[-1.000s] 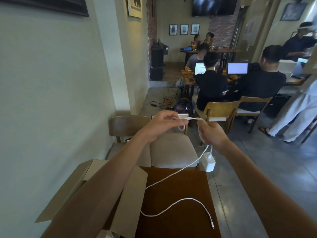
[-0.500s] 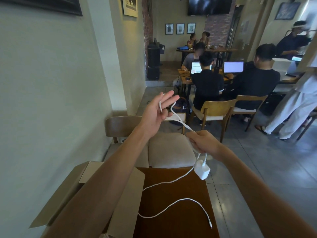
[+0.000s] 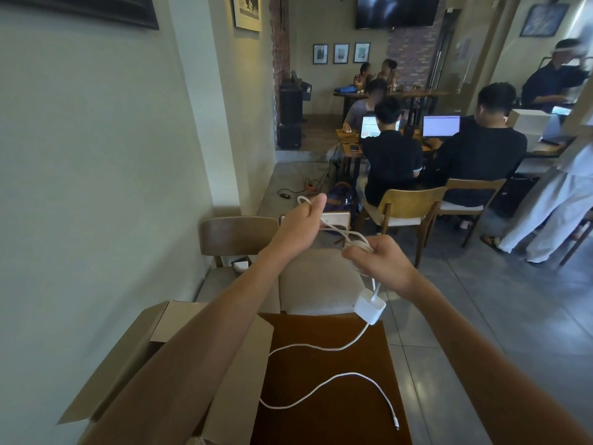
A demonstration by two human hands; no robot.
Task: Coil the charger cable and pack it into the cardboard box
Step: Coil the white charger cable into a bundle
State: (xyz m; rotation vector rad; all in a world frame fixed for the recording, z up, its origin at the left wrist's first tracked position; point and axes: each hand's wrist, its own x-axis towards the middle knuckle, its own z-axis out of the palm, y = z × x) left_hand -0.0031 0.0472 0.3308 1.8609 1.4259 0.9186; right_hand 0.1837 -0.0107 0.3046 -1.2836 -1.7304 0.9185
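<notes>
Since half a second ago, the left hand (image 3: 301,224) closes on a fresh cable (image 3: 321,347) loop; the right hand (image 3: 380,263) grips the coils. Most cable trails across the worktop (image 3: 324,425); cardboard box (image 3: 128,358) awaits.

Brown table (image 3: 324,422) bears loose white cable (image 3: 321,385) and cardboard box (image 3: 128,354).

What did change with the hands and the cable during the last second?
The left hand lifted away from the right hand, opened, then closed on a cable loop. The right hand keeps its grip; the adapter still hangs below. The cable's tail on the table and the cardboard box stayed.
</notes>
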